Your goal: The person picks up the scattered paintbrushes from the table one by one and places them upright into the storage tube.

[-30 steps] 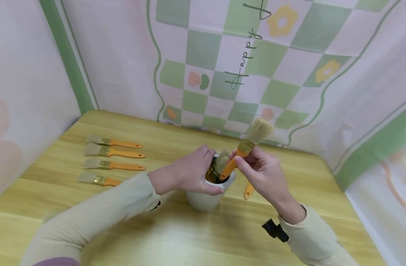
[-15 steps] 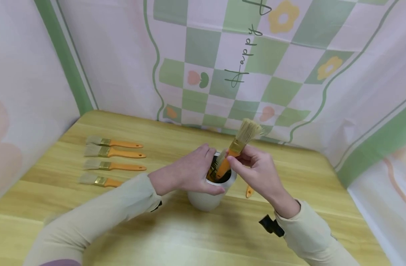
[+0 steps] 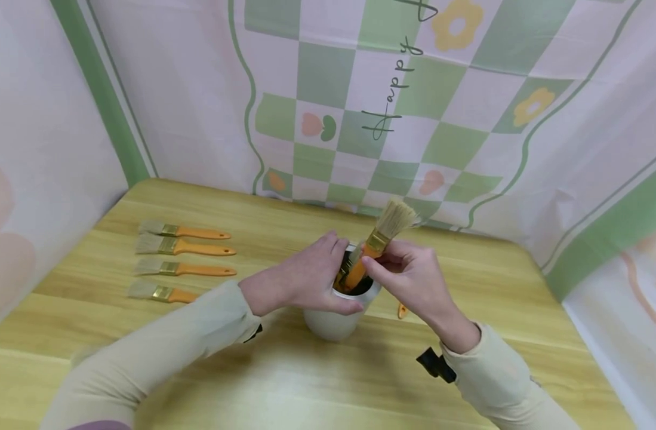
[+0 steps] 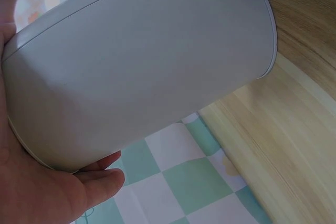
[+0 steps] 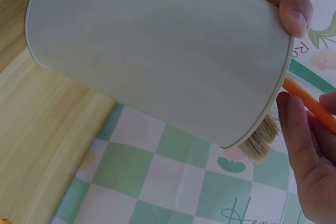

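A white cylindrical container (image 3: 333, 325) stands on the table, and my left hand (image 3: 303, 275) grips it across the rim with the thumb on the near side. In the left wrist view, its fingertips (image 4: 107, 179) curl past the container's edge. My right hand (image 3: 419, 283) pinches a paintbrush (image 3: 377, 241) by its orange handle. That brush tilts, bristles up, with its handle's lower end inside the container's mouth. Bristles of another paintbrush (image 5: 261, 139) stick out over the rim in the right wrist view. How deep the handles reach is hidden.
Several orange-handled paintbrushes (image 3: 199, 251) lie in a column on the wooden table (image 3: 285, 382) at the left, the nearest partly behind the left sleeve. One more orange handle (image 3: 402, 310) shows beyond the right hand. A checkered cloth (image 3: 328, 77) hangs behind the table.
My right hand has moved left and lowered the paintbrush, so its handle has gone further into the container. My left hand has kept its grip on the rim.
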Demonstrator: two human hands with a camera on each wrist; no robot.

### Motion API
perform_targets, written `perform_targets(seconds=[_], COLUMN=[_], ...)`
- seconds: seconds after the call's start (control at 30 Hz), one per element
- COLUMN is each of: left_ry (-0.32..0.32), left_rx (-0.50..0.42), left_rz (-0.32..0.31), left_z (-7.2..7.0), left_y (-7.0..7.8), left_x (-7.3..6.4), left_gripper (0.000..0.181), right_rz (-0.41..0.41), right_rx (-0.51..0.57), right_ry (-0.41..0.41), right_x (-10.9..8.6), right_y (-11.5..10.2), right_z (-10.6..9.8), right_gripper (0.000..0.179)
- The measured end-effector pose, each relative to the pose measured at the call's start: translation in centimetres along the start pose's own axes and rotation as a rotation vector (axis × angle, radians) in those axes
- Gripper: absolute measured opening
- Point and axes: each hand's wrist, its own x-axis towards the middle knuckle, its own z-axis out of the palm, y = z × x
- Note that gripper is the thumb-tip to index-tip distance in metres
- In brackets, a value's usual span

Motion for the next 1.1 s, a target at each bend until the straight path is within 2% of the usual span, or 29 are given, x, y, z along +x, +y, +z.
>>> perform_targets(seconds=[0.37,0.53,0.63,0.73,0.83,0.9,0.93,1.0,1.1], left_ry=[0.004,0.002,-0.005,-0.014,-0.016,-0.013,-0.012,-0.01,-0.011], left_rx=[-0.001,-0.003,-0.008,-0.015,-0.014,-0.009,-0.008,-0.009,-0.02], left_rz=[0.008,0.006,-0.001,-0.006,-0.005,-0.002,-0.004,-0.007,-0.013], left_z=[0.6,0.8,0.7,0.6,0.5,0.4,0.3,0.2,0.1], left_y=[0.1,0.2,0.3,0.3,0.3,0.3,0.2,0.2,0.1], left_x=[-0.1,0.0,0.1,0.2,0.1,0.1,0.1,0.1,0.1], left_gripper=[0.089,0.09,0.094,0.098,0.1,0.1,0.101,0.101,0.1], right_rz=[0.0,0.042,0.059,0.072,0.13,0.208,0.253,0.37,0.525], right_rx=[-0.066,0.003,0.059,0.07,0.026,-0.049,-0.098,-0.214,-0.366], right_ry=[0.061,0.096,0.166,0.279,0.4,0.431,0.424,0.346,0.133], right_x=[-0.5,-0.6,-0.6,-0.7,-0.8,-1.0,-1.1,-1.3,-1.5], right_y=[0.3,0.2,0.0,-0.2,0.4,1.5,2.2,3.8,6.3], right_z=[0.2,-0.1,-0.8,-2.0,-3.5,-4.5,-5.0,-5.8,-6.6], right_gripper=[0.011,0.018,0.031,0.04,0.034,0.025,0.026,0.041,0.063])
